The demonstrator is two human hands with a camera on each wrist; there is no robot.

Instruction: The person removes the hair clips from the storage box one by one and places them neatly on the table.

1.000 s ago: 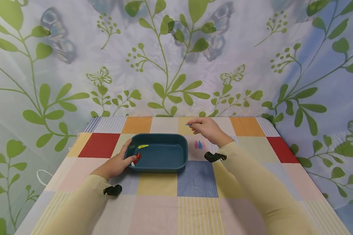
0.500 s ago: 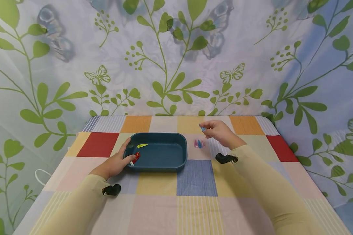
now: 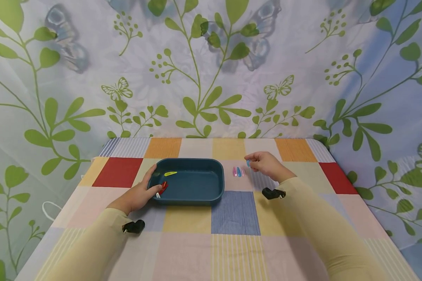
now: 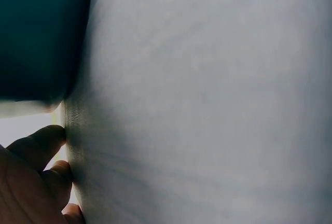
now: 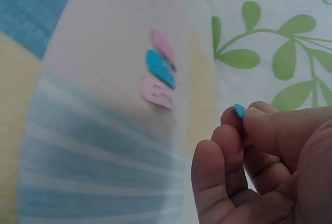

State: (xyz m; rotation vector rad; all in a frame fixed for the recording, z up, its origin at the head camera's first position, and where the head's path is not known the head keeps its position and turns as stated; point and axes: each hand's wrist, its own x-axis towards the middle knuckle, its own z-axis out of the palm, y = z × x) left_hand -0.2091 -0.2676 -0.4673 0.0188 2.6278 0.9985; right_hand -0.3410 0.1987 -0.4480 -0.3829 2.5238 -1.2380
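Observation:
My right hand (image 3: 267, 164) pinches a small blue snap hair clip (image 5: 239, 111) between thumb and fingertips, over the cloth right of the tray. Most of that clip is hidden by the fingers. Close by lie three clips in a row: a pink hair clip (image 5: 163, 47), a blue hair clip (image 5: 161, 69) and a pale pink hair clip (image 5: 156, 93). My left hand (image 3: 137, 195) holds the left end of a dark teal tray (image 3: 193, 187), thumb over the rim and fingers along the outside. Inside it are a yellow hair clip (image 3: 170, 173), red clips (image 3: 163, 188) and a white piece (image 3: 158, 195) near the thumb.
A patchwork tablecloth (image 3: 235, 214) covers the table, which ends at a leaf-patterned curtain (image 3: 211, 78) behind. A white cord loop (image 3: 49, 210) shows at the table's left edge.
My right hand has moved right and then toward me with the blue hair clip, from behind the row to just right of it. The left hand and tray stay put.

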